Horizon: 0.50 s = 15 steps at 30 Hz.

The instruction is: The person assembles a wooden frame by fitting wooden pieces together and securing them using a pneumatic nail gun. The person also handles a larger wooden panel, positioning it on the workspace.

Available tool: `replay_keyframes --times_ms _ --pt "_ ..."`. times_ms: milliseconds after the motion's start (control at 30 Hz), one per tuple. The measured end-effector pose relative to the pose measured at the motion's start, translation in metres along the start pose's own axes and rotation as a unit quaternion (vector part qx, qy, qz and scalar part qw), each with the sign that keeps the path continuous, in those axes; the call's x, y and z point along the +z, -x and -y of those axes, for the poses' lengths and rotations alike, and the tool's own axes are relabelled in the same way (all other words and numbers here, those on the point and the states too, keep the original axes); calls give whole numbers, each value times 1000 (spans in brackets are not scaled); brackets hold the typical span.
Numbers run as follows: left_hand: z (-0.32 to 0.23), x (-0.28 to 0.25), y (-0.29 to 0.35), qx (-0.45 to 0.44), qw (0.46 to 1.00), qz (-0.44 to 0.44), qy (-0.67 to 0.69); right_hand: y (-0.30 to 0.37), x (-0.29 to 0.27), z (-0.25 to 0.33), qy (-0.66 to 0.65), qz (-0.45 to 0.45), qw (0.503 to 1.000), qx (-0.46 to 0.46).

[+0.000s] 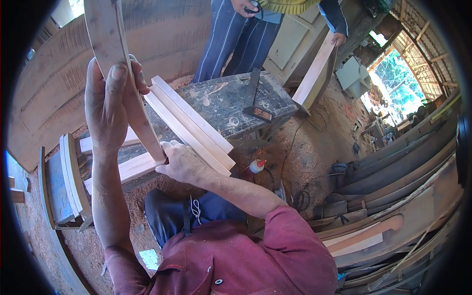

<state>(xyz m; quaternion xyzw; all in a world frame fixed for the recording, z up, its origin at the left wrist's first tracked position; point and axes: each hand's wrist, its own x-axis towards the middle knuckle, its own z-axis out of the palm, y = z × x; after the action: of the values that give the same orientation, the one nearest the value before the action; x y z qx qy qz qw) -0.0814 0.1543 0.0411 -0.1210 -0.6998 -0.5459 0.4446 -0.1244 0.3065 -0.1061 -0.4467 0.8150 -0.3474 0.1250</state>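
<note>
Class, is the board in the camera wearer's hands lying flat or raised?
Raised: the left hand holds the board up toward the picture's top edge, the right hand its near end.

The plank is smooth, matt wood; the workbench top looks rough (scuffed and spotted), the maroon shirt matt cloth, the white bottle plastic.

Littered flr around dark scuffed bench nr ctr, w/ bright daylit opening at upper rt.
</note>
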Motion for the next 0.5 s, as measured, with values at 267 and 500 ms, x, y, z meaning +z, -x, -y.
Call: replay_keyframes --times_ms 267,500 --pt "-2 0 -2 -5 1000 6 18 8 33 -2 -29 -156 987 5" --pt "3 -8 0 3 1000 -1 -4 13 42 -5 -61 -204 977 8"
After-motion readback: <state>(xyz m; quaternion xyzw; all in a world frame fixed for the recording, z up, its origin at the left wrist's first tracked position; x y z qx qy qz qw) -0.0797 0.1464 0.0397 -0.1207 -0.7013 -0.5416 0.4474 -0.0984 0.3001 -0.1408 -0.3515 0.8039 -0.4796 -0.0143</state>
